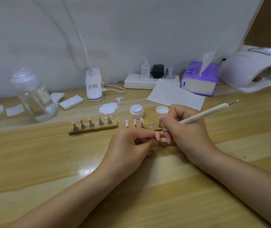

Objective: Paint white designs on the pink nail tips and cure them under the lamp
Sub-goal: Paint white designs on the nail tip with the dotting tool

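Your left hand (132, 143) pinches 1 pink nail tip (157, 136) between curled fingertips, just in front of the right wooden holder (155, 128), the landmark here. The tip is small, smooth and shiny, with tiny white dots on it. Your right hand (183, 127) grips a white dotting pen (204, 114) with curled fingers, and the pen's thin lower end touches the tip. The pen is long and round, and its far metal point sticks up to the right. On the right wooden holder you can see 3 more pink tips with white spots (134, 122) on little metal stands, 1 bare round metal spot, and 1 stand partly hidden by your right hand. To the left of that holder sits a second wooden holder (93, 128) with 5 plain pink tips. Behind the right wooden holder stand a small open white jar (136, 111) and its round lid (162, 110), with a white paint smear (108, 108) to their left. Far to the right and behind the holder is the white curing lamp (253, 69), rounded on top with a dark open mouth. The wooden table (148, 186) in front of the holder is wide, smooth and glossy, and only your 2 arms lie there. Far left of the holder stands a clear plastic bottle (32, 94).
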The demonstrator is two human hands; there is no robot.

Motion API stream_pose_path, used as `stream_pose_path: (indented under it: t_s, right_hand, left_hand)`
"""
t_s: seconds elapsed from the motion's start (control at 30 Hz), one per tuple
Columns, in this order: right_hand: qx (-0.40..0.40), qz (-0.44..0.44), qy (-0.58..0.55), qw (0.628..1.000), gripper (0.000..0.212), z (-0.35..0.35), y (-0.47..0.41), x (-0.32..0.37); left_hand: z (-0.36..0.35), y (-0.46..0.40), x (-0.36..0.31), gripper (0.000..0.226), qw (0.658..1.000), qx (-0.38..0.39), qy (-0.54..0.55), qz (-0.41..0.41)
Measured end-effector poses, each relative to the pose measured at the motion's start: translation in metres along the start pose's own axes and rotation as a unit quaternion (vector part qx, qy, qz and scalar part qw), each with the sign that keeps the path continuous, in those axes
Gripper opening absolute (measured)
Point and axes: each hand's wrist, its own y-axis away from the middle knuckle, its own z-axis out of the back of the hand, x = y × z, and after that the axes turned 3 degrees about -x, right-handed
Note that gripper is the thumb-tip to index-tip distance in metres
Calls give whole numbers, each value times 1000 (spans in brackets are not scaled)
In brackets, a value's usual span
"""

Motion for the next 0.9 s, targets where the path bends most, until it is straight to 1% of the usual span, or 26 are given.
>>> stream_pose_path:
  t_s: [0.37, 0.57, 0.9]
  right_hand:
    - [11, -5, -3, 1000, 41, -1, 1, 2]
    - [15, -14, -4, 1000, 36, 0, 0, 0]
    - [11, -12, -2, 1000, 36, -2, 0, 1]
  left_hand:
    - [0, 1, -1, 26, 1000, -1, 7, 9]
    - [0, 0, -1, 22, 1000, -1, 6, 10]
    - [0, 1, -3, 25, 1000, -1, 8, 15]
